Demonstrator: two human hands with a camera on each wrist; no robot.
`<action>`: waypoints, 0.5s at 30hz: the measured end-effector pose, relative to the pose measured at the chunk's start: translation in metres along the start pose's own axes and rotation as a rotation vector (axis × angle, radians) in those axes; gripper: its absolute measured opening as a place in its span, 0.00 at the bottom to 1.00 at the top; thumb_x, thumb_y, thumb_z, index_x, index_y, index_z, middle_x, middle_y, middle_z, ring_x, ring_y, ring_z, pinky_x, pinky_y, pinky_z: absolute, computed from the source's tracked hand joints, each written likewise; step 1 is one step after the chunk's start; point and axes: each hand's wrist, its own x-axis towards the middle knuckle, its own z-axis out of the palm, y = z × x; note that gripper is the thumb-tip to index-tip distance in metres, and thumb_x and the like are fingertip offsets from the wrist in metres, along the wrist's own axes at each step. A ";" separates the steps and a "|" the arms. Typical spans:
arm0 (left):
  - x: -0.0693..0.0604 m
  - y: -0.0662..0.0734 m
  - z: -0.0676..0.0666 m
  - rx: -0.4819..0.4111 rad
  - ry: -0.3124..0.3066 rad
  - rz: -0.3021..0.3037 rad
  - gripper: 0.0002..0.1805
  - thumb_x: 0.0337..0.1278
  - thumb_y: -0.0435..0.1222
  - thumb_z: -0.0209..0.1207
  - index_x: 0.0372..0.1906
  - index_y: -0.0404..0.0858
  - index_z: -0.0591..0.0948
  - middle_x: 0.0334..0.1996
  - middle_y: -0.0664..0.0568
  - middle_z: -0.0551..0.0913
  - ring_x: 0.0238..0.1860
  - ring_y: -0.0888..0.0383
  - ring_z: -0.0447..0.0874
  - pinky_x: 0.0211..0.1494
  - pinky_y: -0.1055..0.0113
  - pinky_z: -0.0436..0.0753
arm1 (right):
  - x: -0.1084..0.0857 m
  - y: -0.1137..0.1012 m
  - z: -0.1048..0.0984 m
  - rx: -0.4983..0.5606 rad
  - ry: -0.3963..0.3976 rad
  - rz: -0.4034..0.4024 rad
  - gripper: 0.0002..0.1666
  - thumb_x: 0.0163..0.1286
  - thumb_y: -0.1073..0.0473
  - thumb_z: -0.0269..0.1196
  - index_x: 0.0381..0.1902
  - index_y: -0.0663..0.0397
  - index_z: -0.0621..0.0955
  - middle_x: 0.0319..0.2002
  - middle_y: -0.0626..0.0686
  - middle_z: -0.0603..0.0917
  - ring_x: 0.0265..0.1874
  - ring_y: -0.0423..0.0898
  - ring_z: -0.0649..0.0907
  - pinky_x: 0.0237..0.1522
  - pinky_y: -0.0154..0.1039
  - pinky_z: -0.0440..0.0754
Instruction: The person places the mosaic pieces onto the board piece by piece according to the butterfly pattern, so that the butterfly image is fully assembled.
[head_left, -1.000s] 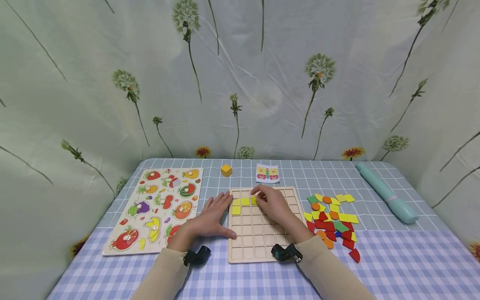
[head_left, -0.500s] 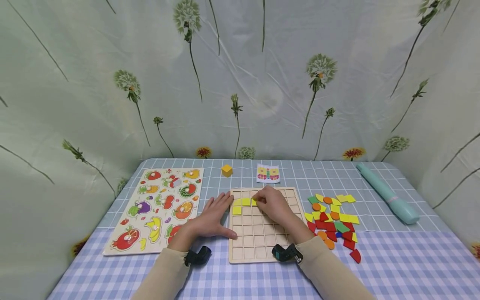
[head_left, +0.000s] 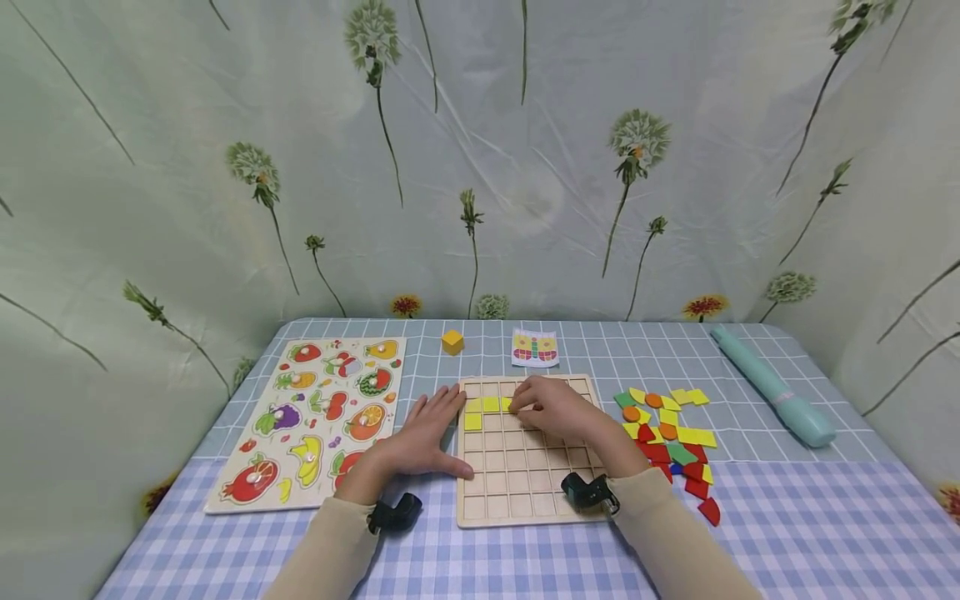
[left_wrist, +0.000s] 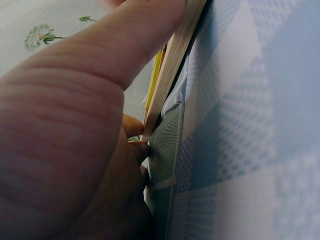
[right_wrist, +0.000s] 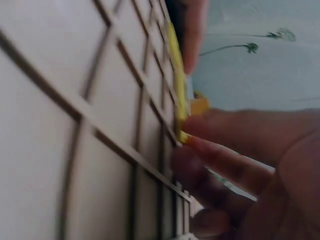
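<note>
Two hands at the grid, so watch both. Your right hand [head_left: 558, 408] is bent, fingertips close together and touching the third yellow tile [head_left: 507, 404]; can't tell if that's a pinch or just a press. The tile is in the second row from the far edge, third cell from the left, partly hidden by your fingers. Can't confirm it's seated flat. If one side sits on a divider, lifting off could flip it or drag it out, and a sideways nudge could bump the middle yellow tile [head_left: 491, 404] next to it.

Your left hand [head_left: 423, 437], fingers spread, holds nothing in its grasp and rests along the left edge of the wooden grid board [head_left: 510, 523]. Seems to be the only brace; let it slip and a push from your right could skid the board over the cloth-covered tabletop [head_left: 450, 558].

Black wrist camera [head_left: 585, 492] sits low at the board's near right; drop that wrist and it could knock the frame. Your right forearm also blocks part of the loose pieces [head_left: 696, 437]; some overlap, so a careless swing could scatter them. Pattern card [head_left: 535, 348] lies just past the board, unweighted as far as visible; an overreach could shift it.
</note>
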 end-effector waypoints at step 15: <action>-0.001 0.000 -0.001 -0.002 -0.001 0.011 0.66 0.42 0.60 0.73 0.80 0.37 0.50 0.82 0.45 0.44 0.83 0.44 0.36 0.82 0.40 0.36 | -0.010 0.007 -0.025 0.137 -0.129 0.020 0.15 0.71 0.58 0.63 0.53 0.47 0.85 0.59 0.52 0.83 0.49 0.49 0.84 0.51 0.46 0.83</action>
